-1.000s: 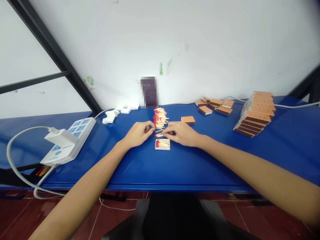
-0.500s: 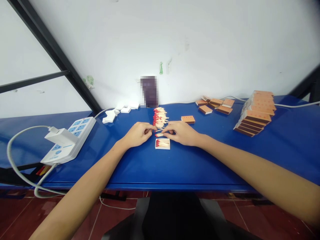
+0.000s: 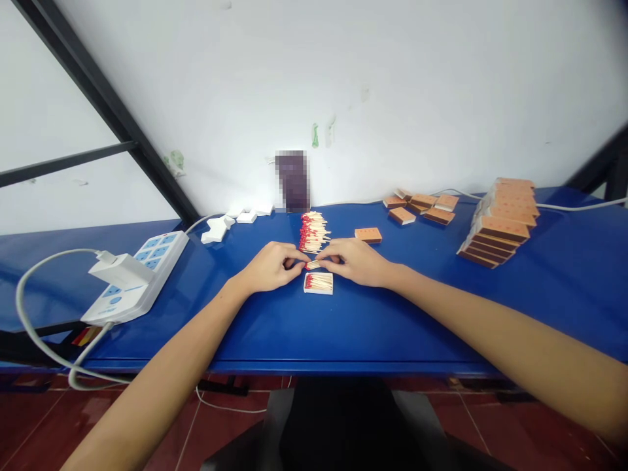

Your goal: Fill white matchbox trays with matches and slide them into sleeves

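Between my two hands is a small bunch of red-tipped matches (image 3: 313, 265). My left hand (image 3: 279, 265) pinches its red-headed end with thumb and forefinger. The plain ends are between the thumb and fingers of my right hand (image 3: 354, 261). Just nearer to me lies a white matchbox tray (image 3: 318, 292) with matches in it, their heads to the left. Beyond my hands a larger pile of matches (image 3: 314, 230) lies with red heads to the left. An orange matchbox sleeve (image 3: 367, 235) rests behind my right hand.
At right stands a leaning stack of matchboxes (image 3: 505, 226), with several loose matchboxes (image 3: 424, 204) at the back. White trays (image 3: 216, 230) lie back left. A power strip (image 3: 142, 275) with a plugged charger and cable is at left on the blue table (image 3: 314, 340). A blurred dark object (image 3: 293, 182) leans against the wall.
My left hand has moved slightly right and nearer, from the edge of the big pile onto the small bunch's heads. My right hand has stayed almost in place.
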Motion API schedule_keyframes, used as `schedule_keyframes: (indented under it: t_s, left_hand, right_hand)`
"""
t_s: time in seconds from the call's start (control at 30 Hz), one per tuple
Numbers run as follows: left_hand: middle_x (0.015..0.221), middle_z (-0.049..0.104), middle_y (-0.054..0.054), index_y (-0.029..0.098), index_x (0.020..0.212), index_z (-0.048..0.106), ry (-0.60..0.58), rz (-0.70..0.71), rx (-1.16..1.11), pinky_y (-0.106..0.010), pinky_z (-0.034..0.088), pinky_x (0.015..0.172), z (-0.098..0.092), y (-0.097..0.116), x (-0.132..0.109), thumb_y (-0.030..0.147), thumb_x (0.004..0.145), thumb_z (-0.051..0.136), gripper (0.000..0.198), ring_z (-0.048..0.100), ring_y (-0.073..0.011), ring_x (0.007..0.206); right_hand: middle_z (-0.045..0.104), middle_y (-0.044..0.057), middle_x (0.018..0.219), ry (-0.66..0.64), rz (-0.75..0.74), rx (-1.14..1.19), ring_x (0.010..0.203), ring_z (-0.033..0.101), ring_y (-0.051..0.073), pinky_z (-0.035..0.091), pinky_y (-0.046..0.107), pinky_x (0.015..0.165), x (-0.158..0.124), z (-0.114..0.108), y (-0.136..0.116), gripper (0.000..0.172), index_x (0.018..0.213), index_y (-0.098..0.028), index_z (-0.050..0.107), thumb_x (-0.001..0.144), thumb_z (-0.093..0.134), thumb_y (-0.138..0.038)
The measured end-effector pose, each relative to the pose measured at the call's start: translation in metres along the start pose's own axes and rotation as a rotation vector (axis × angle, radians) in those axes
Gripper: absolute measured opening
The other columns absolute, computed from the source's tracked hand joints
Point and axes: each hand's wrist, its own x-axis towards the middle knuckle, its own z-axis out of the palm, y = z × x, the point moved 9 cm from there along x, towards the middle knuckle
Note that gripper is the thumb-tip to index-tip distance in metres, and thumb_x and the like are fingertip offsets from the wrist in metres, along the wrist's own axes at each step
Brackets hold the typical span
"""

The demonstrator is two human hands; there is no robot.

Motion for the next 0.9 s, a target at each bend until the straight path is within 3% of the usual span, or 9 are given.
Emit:
schedule_keyframes:
  t_s: [0.23,0.9]
  left_hand:
    - [0.068,0.059,0.0,0.021,0.102,0.076,0.004,-0.001,-0.005,-0.023,0.035,0.058,-0.0005,-0.0011,0.0008,0.03,0.093,0.054,0.026,0.048,-0.0096,0.057]
    - [0.074,0.067,-0.002,0.02,0.099,0.075,0.004,-0.018,0.013,-0.023,0.037,0.059,-0.0005,-0.0013,0.0021,0.025,0.091,0.053,0.024,0.053,-0.0114,0.059]
  right_hand:
    - [0.066,0.004,0.082,-0.029,-0.026,-0.021,0.075,0.056,0.015,0.037,0.026,0.067,-0.0007,0.0024,0.0005,0.023,0.107,-0.022,0.075,0.095,0.056,-0.029]
    - [0.066,0.004,0.08,-0.033,-0.051,0.009,0.071,0.056,0.014,0.037,0.026,0.065,-0.0011,0.0018,-0.0028,0.022,0.104,-0.021,0.077,0.093,0.061,-0.033]
